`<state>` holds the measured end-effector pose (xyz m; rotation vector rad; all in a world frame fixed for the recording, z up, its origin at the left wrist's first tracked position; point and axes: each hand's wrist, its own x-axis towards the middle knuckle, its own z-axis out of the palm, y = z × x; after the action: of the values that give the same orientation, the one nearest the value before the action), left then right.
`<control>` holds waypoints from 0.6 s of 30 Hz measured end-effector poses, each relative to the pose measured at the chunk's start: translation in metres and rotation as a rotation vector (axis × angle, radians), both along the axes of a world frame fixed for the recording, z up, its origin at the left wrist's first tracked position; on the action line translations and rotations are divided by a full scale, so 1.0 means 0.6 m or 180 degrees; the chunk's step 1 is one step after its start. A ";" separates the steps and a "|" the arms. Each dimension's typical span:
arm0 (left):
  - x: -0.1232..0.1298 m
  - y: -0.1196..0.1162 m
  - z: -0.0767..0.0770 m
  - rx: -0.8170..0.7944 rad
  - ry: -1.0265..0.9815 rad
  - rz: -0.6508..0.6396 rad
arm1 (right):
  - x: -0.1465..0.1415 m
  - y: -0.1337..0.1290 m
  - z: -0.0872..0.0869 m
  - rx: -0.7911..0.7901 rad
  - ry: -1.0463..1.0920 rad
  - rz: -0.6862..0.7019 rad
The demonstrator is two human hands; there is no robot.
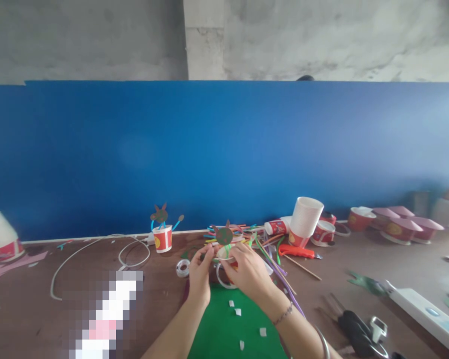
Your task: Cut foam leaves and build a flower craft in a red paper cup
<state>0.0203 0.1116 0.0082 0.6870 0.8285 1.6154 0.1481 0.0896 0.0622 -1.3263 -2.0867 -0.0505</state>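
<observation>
A paper cup (223, 254) is held between my two hands above the back edge of a green sheet (224, 324). My left hand (201, 274) has its fingers closed on the cup's left side. The fingers of my right hand (245, 269) are closed at its right rim. A dark round cutout with pointed ears (224, 235) stands up behind the rim, beside a light green strip. Part of the cup is hidden by my fingers. Several small white pieces lie on the green sheet.
A decorated cup (163, 239) and tape roll (182, 268) are left of my hands. Coloured sticks (271, 244), stacked cups (306, 219) and an orange cutter (296, 251) are right. Farther right are scissors (357, 326) and a power strip (426, 314).
</observation>
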 end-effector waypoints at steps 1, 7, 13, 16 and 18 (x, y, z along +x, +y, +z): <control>0.000 -0.001 0.002 0.0020 -0.0197 -0.0055 | 0.000 0.000 0.001 -0.0007 0.0016 -0.0020; -0.007 0.000 0.002 -0.0017 -0.0717 -0.0099 | 0.005 0.002 0.009 0.0052 0.0105 -0.0279; -0.002 0.003 -0.006 0.0034 -0.0557 0.0105 | 0.009 0.002 0.013 0.0107 0.0161 -0.0472; 0.000 0.003 -0.005 -0.0080 -0.0526 0.0126 | 0.008 0.001 0.012 0.0049 0.0166 -0.0405; 0.000 0.004 -0.003 -0.0115 -0.0515 0.0157 | 0.006 0.001 0.012 -0.0024 0.0179 -0.0263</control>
<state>0.0201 0.1140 0.0064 0.5066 0.7595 1.6721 0.1520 0.0900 0.0692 -1.4022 -1.9868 -0.0406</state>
